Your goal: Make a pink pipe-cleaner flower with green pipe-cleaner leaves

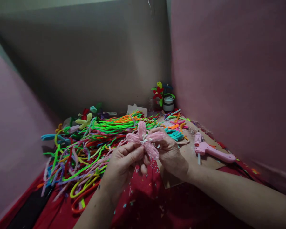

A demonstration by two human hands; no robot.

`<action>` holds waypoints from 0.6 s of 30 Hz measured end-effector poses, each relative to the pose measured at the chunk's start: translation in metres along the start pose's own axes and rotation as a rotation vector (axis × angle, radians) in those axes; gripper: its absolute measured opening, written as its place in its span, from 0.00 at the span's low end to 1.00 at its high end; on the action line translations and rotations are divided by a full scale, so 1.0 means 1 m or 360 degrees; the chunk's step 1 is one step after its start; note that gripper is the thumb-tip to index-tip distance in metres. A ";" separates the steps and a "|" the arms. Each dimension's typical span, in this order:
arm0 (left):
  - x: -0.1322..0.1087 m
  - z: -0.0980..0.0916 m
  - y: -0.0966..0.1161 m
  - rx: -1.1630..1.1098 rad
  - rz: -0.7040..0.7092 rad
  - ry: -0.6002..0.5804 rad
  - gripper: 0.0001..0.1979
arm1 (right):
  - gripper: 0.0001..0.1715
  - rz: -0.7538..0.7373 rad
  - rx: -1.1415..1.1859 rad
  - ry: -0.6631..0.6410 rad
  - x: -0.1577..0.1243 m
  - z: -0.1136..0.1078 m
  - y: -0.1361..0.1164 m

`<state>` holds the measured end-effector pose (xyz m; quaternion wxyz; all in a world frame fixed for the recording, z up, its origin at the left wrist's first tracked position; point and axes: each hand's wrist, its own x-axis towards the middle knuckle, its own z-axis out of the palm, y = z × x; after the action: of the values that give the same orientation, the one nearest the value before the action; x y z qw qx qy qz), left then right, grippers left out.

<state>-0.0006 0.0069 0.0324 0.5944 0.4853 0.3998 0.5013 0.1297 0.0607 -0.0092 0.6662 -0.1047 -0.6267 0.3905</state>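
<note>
A pink pipe-cleaner flower [148, 147] with several looped petals and white stamens at its centre is held up in front of me. My left hand [128, 157] pinches it from the lower left, thumb in front. My right hand [170, 152] grips it from behind on the right, its fingers partly covered by the petals. Whatever lies beneath the flower's centre is hidden by my fingers. Both hands hover over the red cloth [143, 203], which is sprinkled with small bits of fuzz.
A large heap of coloured pipe cleaners [109, 127] spreads to the left. On the right, a pink glue gun [212, 151] lies on a cardboard sheet [188, 156], near teal pipe-cleaner pieces [175, 135]. Behind stand a white cup [168, 104] and a red flower [158, 92].
</note>
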 end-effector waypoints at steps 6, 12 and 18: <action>-0.001 -0.008 0.005 0.0212 0.0146 0.0067 0.11 | 0.10 0.0021 -0.0070 -0.0011 -0.001 -0.001 0.002; -0.002 -0.010 0.005 0.0268 0.0233 0.0281 0.06 | 0.13 -0.0010 -0.0182 0.0010 -0.002 0.000 0.003; 0.002 -0.010 0.011 -0.0051 0.0219 0.0459 0.05 | 0.06 0.0072 -0.0204 -0.0029 -0.004 -0.001 -0.001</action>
<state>-0.0122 0.0105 0.0412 0.5026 0.4249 0.4389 0.6117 0.1310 0.0580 -0.0116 0.6433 -0.1579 -0.6539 0.3655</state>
